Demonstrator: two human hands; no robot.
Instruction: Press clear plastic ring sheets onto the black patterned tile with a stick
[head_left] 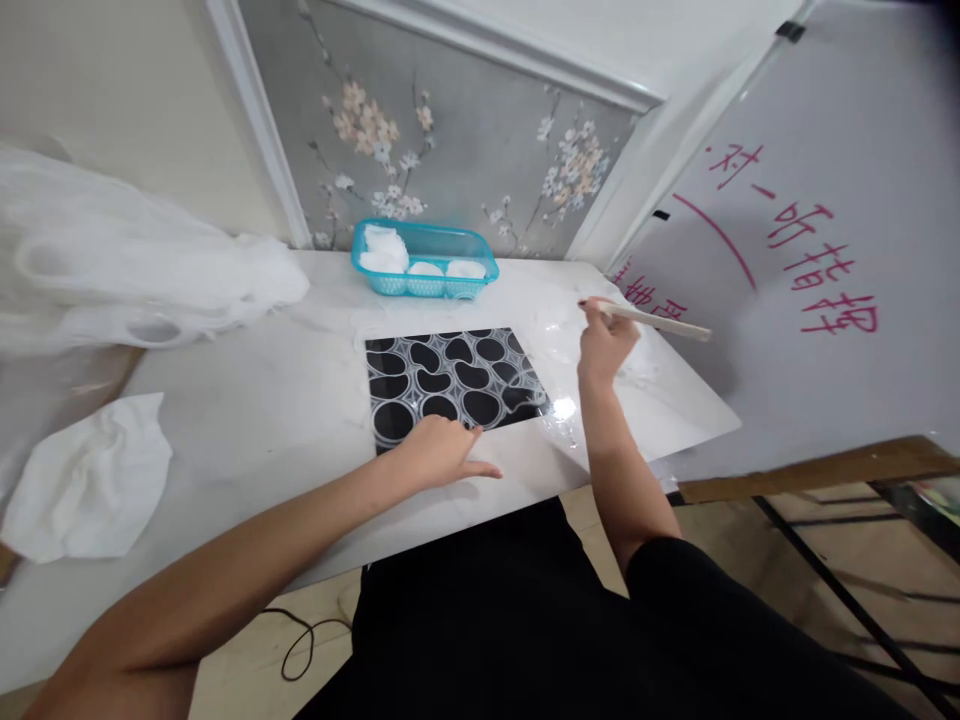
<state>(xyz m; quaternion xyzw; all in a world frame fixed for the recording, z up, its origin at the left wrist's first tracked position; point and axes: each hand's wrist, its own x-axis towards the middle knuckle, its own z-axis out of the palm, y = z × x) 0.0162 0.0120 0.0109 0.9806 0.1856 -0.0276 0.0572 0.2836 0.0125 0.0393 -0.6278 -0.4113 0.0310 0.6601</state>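
Note:
A black sheet with white curved patterns lies flat on the white table. My left hand rests on its near left corner, fingers stretched out and pressing down. My right hand hovers just right of the sheet, closed round a thin pale stick that points to the right. Clear plastic film lies crinkled along the sheet's right edge.
A turquoise basket with white lumps stands at the back by the flowered wall. A crumpled white cloth lies at the left, white plastic bags behind it. A whiteboard with red writing leans at the right.

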